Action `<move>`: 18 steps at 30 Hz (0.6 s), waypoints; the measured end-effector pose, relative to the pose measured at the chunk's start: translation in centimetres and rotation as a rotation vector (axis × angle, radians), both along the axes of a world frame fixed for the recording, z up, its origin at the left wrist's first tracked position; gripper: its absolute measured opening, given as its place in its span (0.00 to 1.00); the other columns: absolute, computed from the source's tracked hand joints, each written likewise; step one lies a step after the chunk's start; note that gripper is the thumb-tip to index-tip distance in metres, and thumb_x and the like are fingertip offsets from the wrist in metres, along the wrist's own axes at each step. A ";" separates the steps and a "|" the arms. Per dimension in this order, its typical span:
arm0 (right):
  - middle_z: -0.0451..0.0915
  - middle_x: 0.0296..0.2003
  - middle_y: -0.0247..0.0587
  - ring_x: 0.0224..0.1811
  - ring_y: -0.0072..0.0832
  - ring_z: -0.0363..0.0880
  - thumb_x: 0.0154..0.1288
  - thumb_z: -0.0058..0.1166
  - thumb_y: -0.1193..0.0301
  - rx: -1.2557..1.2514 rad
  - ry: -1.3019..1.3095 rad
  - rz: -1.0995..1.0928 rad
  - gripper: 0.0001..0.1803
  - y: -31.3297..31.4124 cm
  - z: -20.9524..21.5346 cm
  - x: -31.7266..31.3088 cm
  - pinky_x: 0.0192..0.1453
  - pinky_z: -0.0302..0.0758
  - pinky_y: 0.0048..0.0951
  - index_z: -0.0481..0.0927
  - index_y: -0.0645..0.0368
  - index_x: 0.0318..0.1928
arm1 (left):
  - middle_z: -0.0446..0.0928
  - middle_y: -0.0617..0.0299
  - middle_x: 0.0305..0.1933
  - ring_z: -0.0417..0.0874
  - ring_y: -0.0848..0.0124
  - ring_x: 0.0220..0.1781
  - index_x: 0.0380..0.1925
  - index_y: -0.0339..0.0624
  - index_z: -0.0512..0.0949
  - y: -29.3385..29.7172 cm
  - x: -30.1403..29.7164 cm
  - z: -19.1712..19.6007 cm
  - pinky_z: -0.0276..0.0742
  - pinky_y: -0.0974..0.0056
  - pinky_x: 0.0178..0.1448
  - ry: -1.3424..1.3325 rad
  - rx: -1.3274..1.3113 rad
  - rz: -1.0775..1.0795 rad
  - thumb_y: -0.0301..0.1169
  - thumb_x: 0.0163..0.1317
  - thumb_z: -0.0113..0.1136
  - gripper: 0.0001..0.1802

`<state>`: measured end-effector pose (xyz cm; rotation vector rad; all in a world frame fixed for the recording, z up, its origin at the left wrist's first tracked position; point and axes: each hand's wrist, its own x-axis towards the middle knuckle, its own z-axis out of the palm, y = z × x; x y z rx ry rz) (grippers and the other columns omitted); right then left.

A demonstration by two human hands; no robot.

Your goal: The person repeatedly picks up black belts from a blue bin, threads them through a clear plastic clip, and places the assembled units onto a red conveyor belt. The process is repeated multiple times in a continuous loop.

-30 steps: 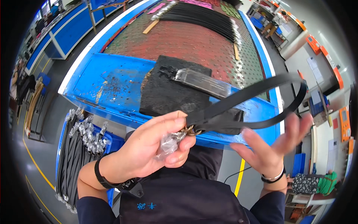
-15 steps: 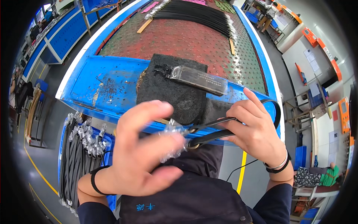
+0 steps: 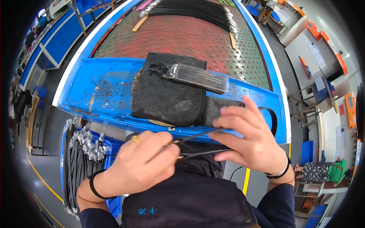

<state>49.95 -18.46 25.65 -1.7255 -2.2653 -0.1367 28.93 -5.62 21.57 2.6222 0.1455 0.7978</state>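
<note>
My left hand is closed round the end of a narrow black strap, just in front of my apron. Small gold-coloured metal bits show where the strap enters my fingers; the end itself is hidden in the hand. From there two lengths of strap run right to my right hand, its fingers bent loosely round them. Past that hand the strap curves in a loop by the bench edge. Beyond my hands, a black pad lies on the blue bench ledge, with a clear-topped dark flat case on it.
A textured red and green surface fills the bench behind the ledge, with a row of black straps across its far end. At lower left, a blue bin holds several black straps with plastic-wrapped ends. Another person is at far right.
My left hand has gone from open fingers beside the plastic-wrapped strap end to closed over it. My right hand has shifted slightly left, its fingers looser on the strap. The view has shifted slightly.
</note>
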 end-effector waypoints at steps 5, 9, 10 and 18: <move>0.72 0.48 0.52 0.54 0.42 0.68 0.65 0.41 0.64 0.809 0.465 -0.368 0.17 -2.9 -1.4 4.6 0.59 0.61 0.42 0.77 0.65 0.42 | 0.71 0.53 0.29 0.72 0.63 0.30 0.26 0.34 0.74 2.4 -2.4 0.2 0.69 0.64 0.34 -0.239 -0.111 0.303 0.22 0.38 0.54 0.11; 0.69 0.52 0.46 0.58 0.41 0.63 0.61 0.47 0.69 0.274 0.423 -0.504 0.14 -4.0 -6.4 7.1 0.62 0.57 0.43 0.76 0.60 0.46 | 0.64 0.61 0.32 0.59 0.81 0.26 0.24 0.36 0.69 2.8 -3.8 -0.1 0.52 0.76 0.29 -0.389 -0.289 0.401 0.37 0.58 0.52 0.14; 0.68 0.54 0.44 0.61 0.41 0.61 0.59 0.50 0.70 0.132 0.271 -0.467 0.16 -3.4 -7.6 6.3 0.64 0.54 0.45 0.76 0.58 0.48 | 0.64 0.59 0.32 0.61 0.77 0.28 0.24 0.36 0.70 2.7 -3.7 -0.2 0.54 0.74 0.32 -0.391 -0.329 0.406 0.37 0.56 0.52 0.14; 0.61 0.62 0.40 0.67 0.46 0.48 0.55 0.54 0.63 0.069 -0.040 -0.583 0.14 -2.9 -8.8 6.7 0.67 0.42 0.53 0.81 0.48 0.43 | 0.67 0.56 0.30 0.66 0.69 0.32 0.24 0.37 0.74 2.2 -3.6 -0.1 0.59 0.69 0.35 -0.344 -0.220 0.411 0.37 0.53 0.54 0.13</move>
